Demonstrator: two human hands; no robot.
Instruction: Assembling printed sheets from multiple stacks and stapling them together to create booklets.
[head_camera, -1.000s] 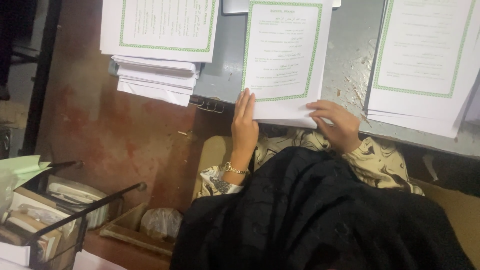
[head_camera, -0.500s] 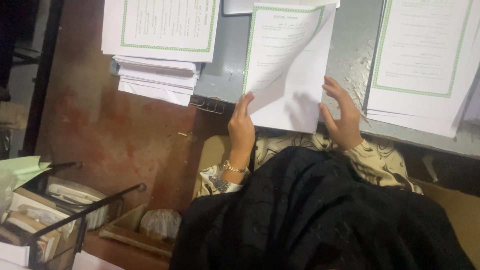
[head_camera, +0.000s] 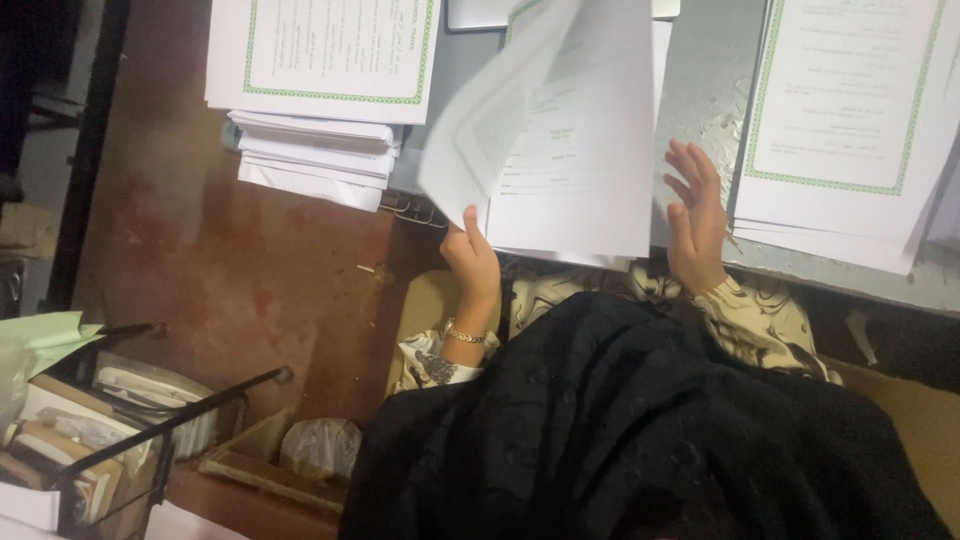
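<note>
Fingers (head_camera: 470, 232) of left hand (head_camera: 474, 268) pinch lifted sheet (head_camera: 500, 120); right hand (head_camera: 696, 220) splayed.

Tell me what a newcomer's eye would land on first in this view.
First, the lifted sheet curling up off the middle paper stack at top centre, held at its lower edge by the left hand. The right hand is spread open beside that stack, fingers apart. Next come the flanking stacks of green-bordered pages: a thick left stack and a right stack on the grey tabletop.
</note>
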